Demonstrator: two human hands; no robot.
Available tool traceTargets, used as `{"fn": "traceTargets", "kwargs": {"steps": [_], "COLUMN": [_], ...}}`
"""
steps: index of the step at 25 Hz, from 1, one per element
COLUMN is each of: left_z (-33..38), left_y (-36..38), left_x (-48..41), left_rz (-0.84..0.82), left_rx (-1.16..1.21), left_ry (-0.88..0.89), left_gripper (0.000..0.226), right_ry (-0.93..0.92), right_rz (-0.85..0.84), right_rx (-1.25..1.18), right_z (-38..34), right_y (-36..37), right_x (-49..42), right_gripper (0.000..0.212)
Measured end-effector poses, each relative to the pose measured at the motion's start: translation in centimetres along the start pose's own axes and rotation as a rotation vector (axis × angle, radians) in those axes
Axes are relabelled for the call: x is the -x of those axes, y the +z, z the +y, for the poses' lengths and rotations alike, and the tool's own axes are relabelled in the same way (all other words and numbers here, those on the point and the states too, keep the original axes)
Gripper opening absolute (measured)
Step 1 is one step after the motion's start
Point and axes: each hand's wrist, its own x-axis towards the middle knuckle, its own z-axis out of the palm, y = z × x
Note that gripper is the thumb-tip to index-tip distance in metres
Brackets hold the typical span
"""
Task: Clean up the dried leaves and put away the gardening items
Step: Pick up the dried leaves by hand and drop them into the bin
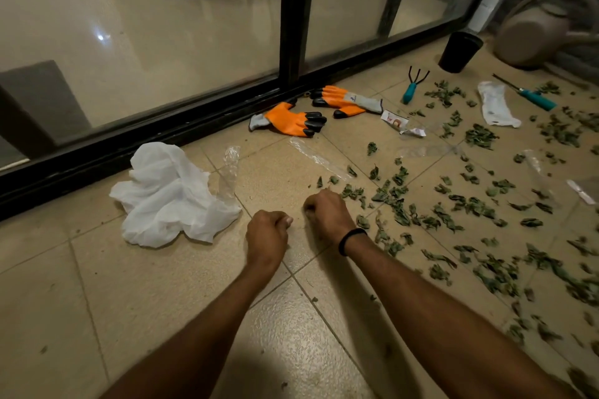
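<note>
Dried green leaves (pixel 466 204) lie scattered over the beige floor tiles, mostly to the right. My left hand (pixel 267 236) and my right hand (pixel 325 214) are both curled into fists low over the floor, side by side at the left edge of the leaves. Nothing shows inside either fist. A crumpled white plastic bag (pixel 171 194) lies just left of my left hand. Two orange gloves with black fingertips (pixel 291 120) (pixel 343 100) lie by the door track. Farther right are a teal-handled hand rake (pixel 411 89) and another teal-handled tool (pixel 534 97).
A black-framed sliding glass door (pixel 291 26) runs along the far side. A black pot (pixel 458 50) and a beige watering can (pixel 534 32) stand at the back right. A white packet (pixel 496 105), a torn wrapper (pixel 400 121) and clear plastic strips (pixel 314 155) lie among the leaves.
</note>
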Motion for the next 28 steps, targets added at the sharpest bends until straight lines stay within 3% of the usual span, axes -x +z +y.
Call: {"fn": "traceTargets", "kwargs": {"steps": [2, 5, 7, 9, 12, 16, 20, 23, 26, 28], "left_z": [0.4, 1.0, 1.0, 0.7, -0.7, -3.3, -7.4, -12.0, -16.7, -18.5], "left_y": [-1.6, -6.0, -9.5, -13.5, -20.7, -33.8, -50.6, -60.9, -68.5, -70.4], "left_x": [0.8, 2.1, 2.4, 2.8, 4.0, 8.2, 17.1, 24.5, 29.6, 30.1], "left_rz": [-0.018, 0.008, 0.06, 0.134, 0.264, 0.539, 0.933, 1.236, 1.438, 1.38], "left_rx": [0.17, 0.346, 0.468, 0.618, 0.766, 0.785, 0.689, 0.65, 0.713, 0.74], "left_ry": [-0.049, -0.135, -0.242, -0.384, -0.459, -0.441, -0.347, -0.383, -0.508, -0.651], "left_gripper": [0.016, 0.01, 0.006, 0.008, 0.008, 0.011, 0.021, 0.027, 0.027, 0.018], "right_ry": [0.173, 0.5, 0.563, 0.531, 0.384, 0.191, 0.021, -0.109, -0.242, -0.246], "right_rz": [0.037, -0.033, -0.073, -0.122, -0.26, -0.57, -0.933, -1.173, -1.244, -1.159], "right_rx": [-0.202, -0.942, -1.307, -1.466, -1.566, -1.614, -1.578, -1.559, -1.443, -1.356], "right_z": [-0.3, -2.5, -5.1, -9.0, -17.0, -30.3, -46.9, -59.0, -71.0, -76.6], "right_y": [-1.0, -3.6, -5.4, -6.6, -7.5, -5.9, -2.8, -1.0, 1.2, 3.4], "right_x": [0.1, 0.3, 0.5, 0.8, 1.7, 4.4, 10.1, 15.8, 20.5, 22.6], "right_gripper": [0.016, 0.009, 0.019, 0.028, 0.014, 0.005, 0.006, 0.006, 0.008, 0.01]}}
